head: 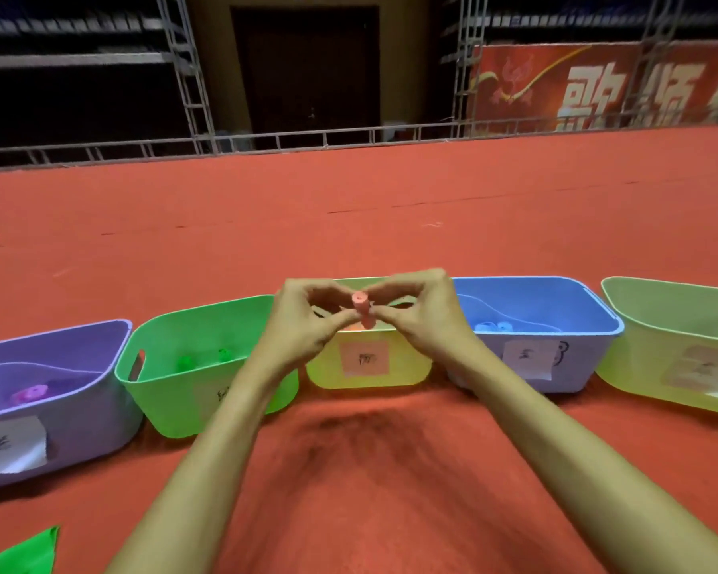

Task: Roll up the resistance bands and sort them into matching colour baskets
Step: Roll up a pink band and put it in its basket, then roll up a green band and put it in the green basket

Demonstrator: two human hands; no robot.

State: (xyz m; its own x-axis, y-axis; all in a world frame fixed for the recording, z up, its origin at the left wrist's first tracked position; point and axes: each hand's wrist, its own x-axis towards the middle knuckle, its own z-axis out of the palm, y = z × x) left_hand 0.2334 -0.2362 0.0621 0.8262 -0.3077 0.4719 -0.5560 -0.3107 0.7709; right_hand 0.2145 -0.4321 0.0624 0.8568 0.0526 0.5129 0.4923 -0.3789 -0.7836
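A tightly rolled pink resistance band (pixel 362 309) stands nearly upright between both hands, above the middle yellow basket (pixel 407 366). My left hand (pixel 305 321) and my right hand (pixel 421 314) pinch it from either side with thumbs and fingertips. Left of the yellow basket sit a green basket (pixel 171 391) with green rolls inside and a purple basket (pixel 84 420) holding a pink-purple roll (pixel 30 394). To the right stand a blue basket (pixel 573 350) with blue rolls (pixel 492 326) and a pale yellow-green basket (pixel 655 366).
The baskets stand in a row on red carpet (pixel 369 470), each with a paper label. An unrolled green band (pixel 30 553) lies at the bottom left corner. Metal truss railing (pixel 307 138) and a red banner (pixel 597 84) bound the far side.
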